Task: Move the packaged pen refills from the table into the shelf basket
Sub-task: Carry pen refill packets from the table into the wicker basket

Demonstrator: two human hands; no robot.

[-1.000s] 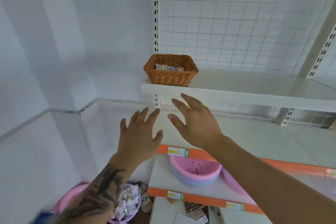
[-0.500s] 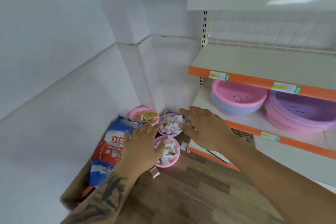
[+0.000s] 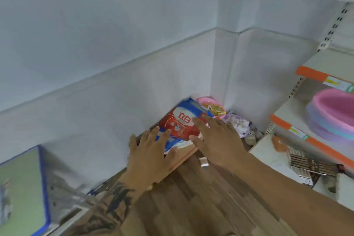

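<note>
Wood-grain table top (image 3: 191,203) fills the lower middle of the view, running up into a white wall corner. Both hands reach out over it with fingers spread and nearly straight, holding nothing. The left hand (image 3: 151,156), on a tattooed forearm, hovers at the table's far left edge, its fingertips overlapping the lower end of a red, white and blue bag (image 3: 182,124) that leans against the wall just behind the table; whether they touch it cannot be told through the blur. The right hand (image 3: 218,140) stretches beside it to the right, its fingers over the bag's right edge and pointing toward the corner.

Just right of the bag, tucked into the corner, sits a pink bowl (image 3: 207,101) with yellowish items inside. Below that and still right of the bag, a lilac bowl (image 3: 236,122) holds small white packets, partly hidden by the right hand; these look like the packaged pen refills (image 3: 238,123), though the blur keeps the print unreadable. A small silvery piece (image 3: 203,162) lies on the table below the bag, between the two wrists.

Well to the right of the bag, orange-edged shelving (image 3: 314,141) carries stacked pink and lilac basins (image 3: 333,115). On the white surface beneath lie dark striped packs (image 3: 310,165).
</note>
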